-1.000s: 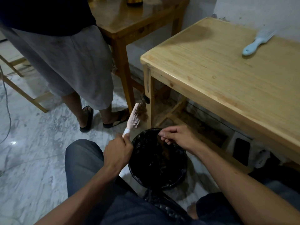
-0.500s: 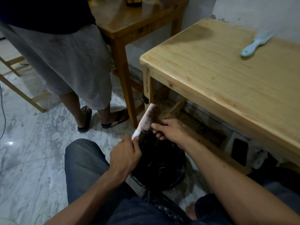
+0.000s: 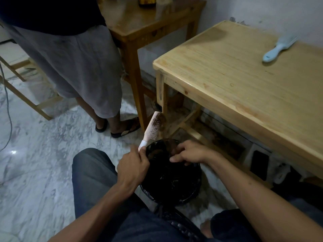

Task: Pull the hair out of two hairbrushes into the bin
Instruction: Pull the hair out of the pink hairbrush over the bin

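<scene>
My left hand [image 3: 132, 165] grips the white handle of a pink hairbrush [image 3: 153, 127], held tilted up above the far rim of the black bin [image 3: 174, 182]. Brown hair [image 3: 160, 119] clings to the bristles near the brush tip. My right hand [image 3: 190, 152] hovers over the bin's opening, its fingers pinched on a brown tuft of hair [image 3: 168, 145] that trails down from the brush. A second, light blue hairbrush [image 3: 277, 49] lies on the pale wooden table [image 3: 236, 81] at the far right, away from both hands.
The bin stands on the marble floor between my knees. A person in grey shorts and sandals [image 3: 73, 67] stands at the left. A darker wooden table [image 3: 148, 21] is behind. A dark phone [image 3: 258, 163] lies under the pale table.
My right hand, which reached up to the bristles half a second ago, has come down over the bin with hair pinched in it. The brush stays in my left hand, slightly higher.
</scene>
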Available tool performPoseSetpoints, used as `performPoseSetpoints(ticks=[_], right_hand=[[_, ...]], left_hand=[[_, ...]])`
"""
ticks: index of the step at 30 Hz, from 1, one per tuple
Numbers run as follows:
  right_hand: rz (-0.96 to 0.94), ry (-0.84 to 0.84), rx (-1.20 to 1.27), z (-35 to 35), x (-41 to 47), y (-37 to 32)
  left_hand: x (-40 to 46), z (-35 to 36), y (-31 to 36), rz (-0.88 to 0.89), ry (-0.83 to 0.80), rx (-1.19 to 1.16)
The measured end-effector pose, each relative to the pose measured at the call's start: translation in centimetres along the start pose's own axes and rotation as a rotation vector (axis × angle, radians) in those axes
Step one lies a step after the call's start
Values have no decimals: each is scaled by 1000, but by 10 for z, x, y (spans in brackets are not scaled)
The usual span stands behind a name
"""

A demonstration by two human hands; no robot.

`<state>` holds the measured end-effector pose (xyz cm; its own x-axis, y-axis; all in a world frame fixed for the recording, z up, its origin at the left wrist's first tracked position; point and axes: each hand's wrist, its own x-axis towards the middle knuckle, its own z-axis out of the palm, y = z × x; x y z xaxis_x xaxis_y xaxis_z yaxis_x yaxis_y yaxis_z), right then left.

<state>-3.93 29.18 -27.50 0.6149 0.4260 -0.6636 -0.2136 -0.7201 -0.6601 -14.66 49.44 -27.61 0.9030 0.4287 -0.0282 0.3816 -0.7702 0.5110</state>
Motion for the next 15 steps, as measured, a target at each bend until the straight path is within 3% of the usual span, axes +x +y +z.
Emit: performPoseSetpoints(ticks=[7, 12, 15], right_hand=[[-188, 88, 477, -1, 3, -15], [-289, 127, 553, 7, 2, -6], [-269, 167, 468, 4, 0, 1]], left_hand=[[-17, 0, 8, 156, -37, -43], [-6, -5, 5, 68, 18, -8], [3, -5, -2, -15, 17, 19]])
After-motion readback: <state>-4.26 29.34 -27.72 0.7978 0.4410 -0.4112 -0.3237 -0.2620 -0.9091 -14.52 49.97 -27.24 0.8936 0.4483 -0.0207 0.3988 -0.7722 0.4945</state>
